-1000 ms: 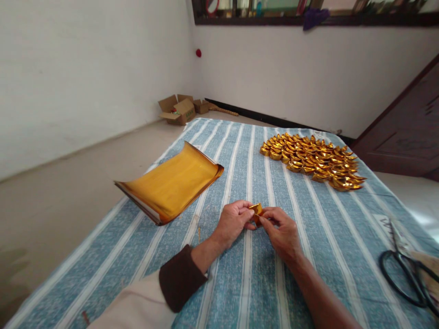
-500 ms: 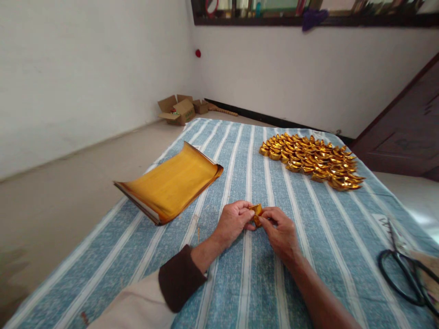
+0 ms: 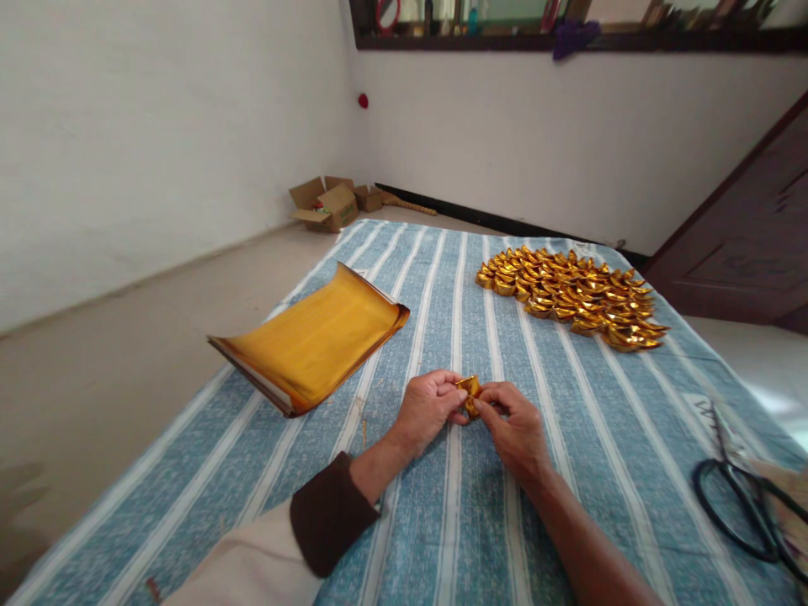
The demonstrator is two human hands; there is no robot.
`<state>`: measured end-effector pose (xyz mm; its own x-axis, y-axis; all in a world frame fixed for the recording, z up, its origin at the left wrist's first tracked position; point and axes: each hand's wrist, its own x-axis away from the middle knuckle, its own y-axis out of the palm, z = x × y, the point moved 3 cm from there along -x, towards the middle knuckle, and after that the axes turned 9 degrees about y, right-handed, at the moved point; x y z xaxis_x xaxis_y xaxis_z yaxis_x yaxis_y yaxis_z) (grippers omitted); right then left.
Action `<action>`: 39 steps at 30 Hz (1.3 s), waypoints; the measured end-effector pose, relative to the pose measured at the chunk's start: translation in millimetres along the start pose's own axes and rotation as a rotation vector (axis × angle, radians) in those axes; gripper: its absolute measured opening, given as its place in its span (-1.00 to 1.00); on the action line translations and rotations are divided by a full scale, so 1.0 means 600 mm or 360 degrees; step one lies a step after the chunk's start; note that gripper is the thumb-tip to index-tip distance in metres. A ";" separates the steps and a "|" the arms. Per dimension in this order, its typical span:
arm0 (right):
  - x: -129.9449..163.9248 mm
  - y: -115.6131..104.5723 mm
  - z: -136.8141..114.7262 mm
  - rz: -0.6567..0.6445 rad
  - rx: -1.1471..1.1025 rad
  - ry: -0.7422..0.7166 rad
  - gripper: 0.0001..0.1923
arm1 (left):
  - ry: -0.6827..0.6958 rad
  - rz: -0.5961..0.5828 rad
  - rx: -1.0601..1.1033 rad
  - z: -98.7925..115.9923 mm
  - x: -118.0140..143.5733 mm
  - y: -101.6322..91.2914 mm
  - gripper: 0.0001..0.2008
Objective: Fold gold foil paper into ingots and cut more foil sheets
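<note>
Between my two hands, over the middle of the striped cloth, is a small folded piece of gold foil paper. My left hand pinches it from the left with thumb and fingers. From the right, my right hand grips its near edge between thumb and forefinger. The fingers cover part of its lower folds. Left of my hands lies a stack of gold foil sheets with curled edges. Farther off on the right sits a dense cluster of folded gold foil ingots.
A blue and white striped cloth covers the table. Black-handled scissors lie at the right edge, by a brownish packet. An open cardboard box stands on the floor beyond the far left corner. A dark door is at right.
The fingers have shifted very slightly on the foil piece, whose upper part looks a little more crumpled. Both hands otherwise keep their place, and the view has moved slightly.
</note>
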<state>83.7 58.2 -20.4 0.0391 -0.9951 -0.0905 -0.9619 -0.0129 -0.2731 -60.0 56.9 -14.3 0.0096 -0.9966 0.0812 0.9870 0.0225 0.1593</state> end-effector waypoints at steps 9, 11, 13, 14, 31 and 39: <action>-0.003 0.000 0.022 -0.0006 -0.0178 0.0319 -0.73 | 0.0012 0.0084 0.0058 0.010 0.001 -0.001 -0.81; -0.002 0.001 0.022 -0.0042 -0.0184 0.0327 -0.75 | 0.0019 0.0077 0.0051 0.010 0.000 -0.001 -0.81; -0.002 0.002 0.021 -0.0068 -0.0217 0.0350 -0.76 | 0.0024 0.0068 0.0051 0.009 0.000 0.000 -0.80; -0.002 0.003 0.020 -0.0074 -0.0243 0.0365 -0.76 | 0.0025 0.0062 0.0054 0.009 0.000 0.000 -0.80; 0.001 0.001 0.006 -0.0078 -0.0582 0.0624 -0.64 | 0.0038 0.0072 0.0093 0.009 0.003 0.000 -0.72; -0.003 -0.006 0.006 0.0001 -0.0632 0.0631 -0.60 | 0.0023 0.0160 0.0044 0.018 0.007 -0.002 -0.83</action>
<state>88.1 60.5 -22.5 0.0073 -0.9548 0.2973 -0.9929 0.0284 0.1154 -63.0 53.4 -3.7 0.1110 -0.9903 0.0840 0.9761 0.1245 0.1779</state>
